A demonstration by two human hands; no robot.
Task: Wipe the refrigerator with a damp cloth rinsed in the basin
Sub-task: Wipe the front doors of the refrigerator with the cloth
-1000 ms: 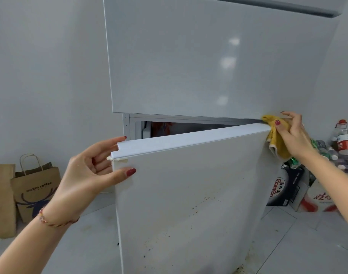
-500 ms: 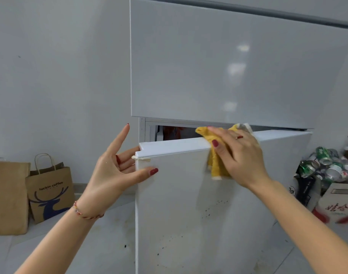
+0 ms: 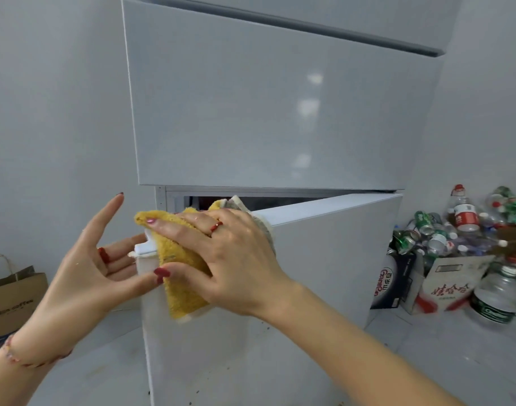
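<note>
The white refrigerator fills the middle of the view, its upper door closed. Its lower door stands ajar. My right hand grips a yellow cloth draped over the top left corner of the lower door, thumb on the front face, fingers over the top edge. My left hand holds that door's left edge, thumb on the front, fingers behind it, forefinger pointing up. Dark specks mark the door's lower front. No basin is in view.
Brown paper bags stand by the wall at the left. At the right, cardboard boxes hold a heap of several empty cans and plastic bottles. The floor is pale tile.
My right hand has swept the cloth leftward along the top edge of the lower door, from its right end to its left corner. My left hand has kept its hold on the door edge.
</note>
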